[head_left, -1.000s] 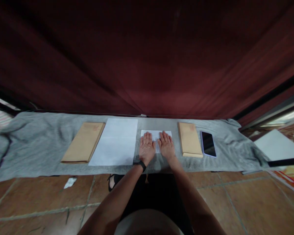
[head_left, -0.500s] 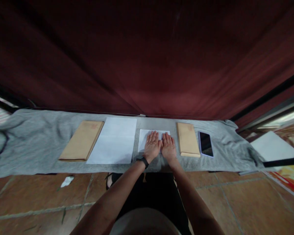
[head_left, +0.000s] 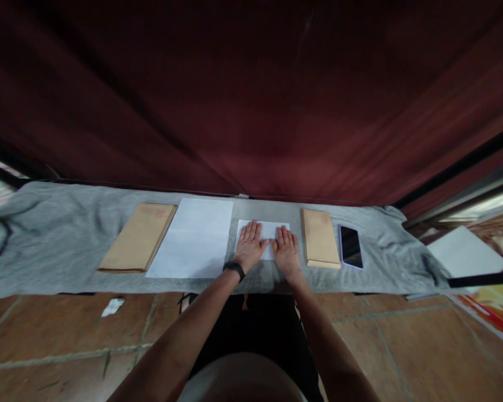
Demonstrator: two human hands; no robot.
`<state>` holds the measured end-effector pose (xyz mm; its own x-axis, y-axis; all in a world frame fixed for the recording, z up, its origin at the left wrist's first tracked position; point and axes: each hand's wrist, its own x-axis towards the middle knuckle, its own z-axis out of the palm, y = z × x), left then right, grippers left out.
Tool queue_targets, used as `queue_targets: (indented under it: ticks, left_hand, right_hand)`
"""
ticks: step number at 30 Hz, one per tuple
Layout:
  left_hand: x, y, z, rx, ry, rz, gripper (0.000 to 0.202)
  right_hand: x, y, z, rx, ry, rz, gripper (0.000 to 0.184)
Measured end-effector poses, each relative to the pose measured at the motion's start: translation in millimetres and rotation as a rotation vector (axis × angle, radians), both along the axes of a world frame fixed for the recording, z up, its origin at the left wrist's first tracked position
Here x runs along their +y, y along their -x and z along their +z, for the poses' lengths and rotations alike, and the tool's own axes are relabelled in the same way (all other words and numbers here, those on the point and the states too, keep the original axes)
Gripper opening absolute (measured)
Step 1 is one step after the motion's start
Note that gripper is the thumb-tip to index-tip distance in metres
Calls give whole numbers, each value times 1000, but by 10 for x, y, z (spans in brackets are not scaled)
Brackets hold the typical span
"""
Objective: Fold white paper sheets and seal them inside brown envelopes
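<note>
A folded white sheet of paper (head_left: 269, 230) lies crosswise on the grey cloth in front of me. My left hand (head_left: 250, 245), with a dark band on its wrist, rests flat on the left part of this sheet, fingers pointing away from me. On the right part lies my right hand (head_left: 286, 251), also flat with the fingers stretched out. The thumbs come close together near the middle of the paper. To the left is a stack of larger white paper (head_left: 195, 240). A stack of brown envelopes (head_left: 322, 237) lies just right of my right hand.
Another, larger stack of brown envelopes (head_left: 139, 237) sits at the left. A phone (head_left: 351, 247) lies right of the smaller envelopes. The grey cloth (head_left: 58, 240) covers the long bench, and a dark red curtain (head_left: 251, 111) hangs behind it. A white scrap (head_left: 113, 306) is on the tiled floor.
My left hand has slid left across the folded paper, widening the gap between the hands. My right hand stays nearly in place. The view has shifted slightly.
</note>
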<state>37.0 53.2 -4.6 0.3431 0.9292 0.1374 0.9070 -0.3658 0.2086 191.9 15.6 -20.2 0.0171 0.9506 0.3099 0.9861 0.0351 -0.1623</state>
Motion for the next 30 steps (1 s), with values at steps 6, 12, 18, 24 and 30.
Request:
queue_targets:
  ticks: [6,12,18,24,30]
  left_hand:
    - [16,80,-28,38,5,30,72]
    - [5,173,-23,54,8,71,69]
    - [-43,229,-15,-1,-26,149,61]
    - [-290,286,-15,-69,-99,169,60]
    - [-708,271,-33,-80,-111,-51,59]
  right_hand:
    - [2,-2,-4,3,7,2,56]
    - [1,4,-15,-4,-8,-6,55]
    - [5,9,-6,3,-15,-8,55]
    - [7,18,-8,13,-12,-11,55]
    - [8,10,-8,18,3,-7,55]
